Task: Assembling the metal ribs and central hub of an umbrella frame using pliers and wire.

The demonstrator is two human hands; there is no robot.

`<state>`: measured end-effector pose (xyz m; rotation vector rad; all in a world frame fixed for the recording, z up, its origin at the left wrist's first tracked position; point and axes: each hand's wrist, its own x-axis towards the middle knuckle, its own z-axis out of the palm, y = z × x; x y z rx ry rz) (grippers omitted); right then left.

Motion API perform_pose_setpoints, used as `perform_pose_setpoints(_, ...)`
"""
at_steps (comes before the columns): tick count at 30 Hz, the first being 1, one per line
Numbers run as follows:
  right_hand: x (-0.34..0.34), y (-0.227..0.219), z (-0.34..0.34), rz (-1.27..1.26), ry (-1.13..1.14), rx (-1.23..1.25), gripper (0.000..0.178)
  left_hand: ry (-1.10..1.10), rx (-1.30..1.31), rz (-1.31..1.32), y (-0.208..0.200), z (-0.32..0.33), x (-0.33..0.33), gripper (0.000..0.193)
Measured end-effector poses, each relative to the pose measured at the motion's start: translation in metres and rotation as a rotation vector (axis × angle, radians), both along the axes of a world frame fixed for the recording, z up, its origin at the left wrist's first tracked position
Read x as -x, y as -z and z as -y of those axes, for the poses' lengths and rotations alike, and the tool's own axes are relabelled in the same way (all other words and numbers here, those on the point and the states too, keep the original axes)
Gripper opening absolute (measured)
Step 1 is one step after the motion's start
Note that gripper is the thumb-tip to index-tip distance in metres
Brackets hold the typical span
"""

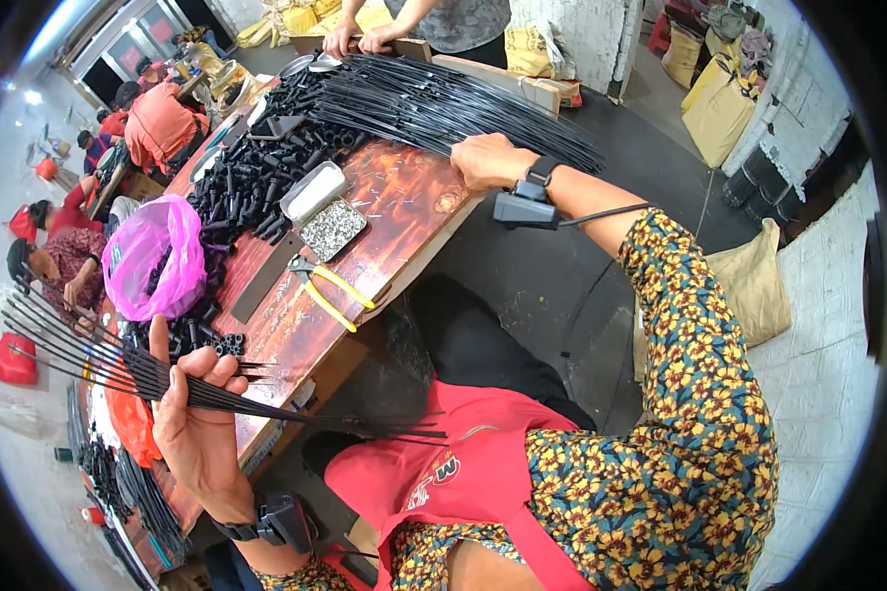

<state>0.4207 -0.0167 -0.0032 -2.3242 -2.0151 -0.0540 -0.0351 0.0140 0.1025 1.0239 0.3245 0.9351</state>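
Left hand (195,433), fingers loosely curled around thin black rods (276,410), could spill them past the table's (396,182) near edge; right hand's (490,161) fingers: cannot tell.

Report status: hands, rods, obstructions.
Left hand holding thin black rods. Right hand at larger rod pile, grip unclear. Yellow-handled pliers on table between.

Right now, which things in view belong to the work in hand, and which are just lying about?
In the work, it seems:
thin black rods in the left hand
black rod pile by the right hand
black tubular parts
yellow-handled pliers

Apparently just lying about:
red bag
tan sack by the wall
yellowish sacks
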Motion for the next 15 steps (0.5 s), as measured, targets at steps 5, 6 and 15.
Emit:
perform_pose_setpoints(5,0.047,-0.012,0.035,-0.303,-0.059,-0.117,0.022,0.047,0.036,0.041,0.006,0.001,-0.008,0.061)
perform_pose_setpoints(6,0.056,-0.003,0.040,-0.390,-0.270,-0.235,0.020,0.066,0.047,0.054,0.006,0.000,-0.010,0.060)
perform_pose_setpoints(15,0.250,-0.024,0.056,-1.668,-0.823,0.029,0.035,0.047,-0.013,-0.090,-0.003,0.013,-0.039,0.066)
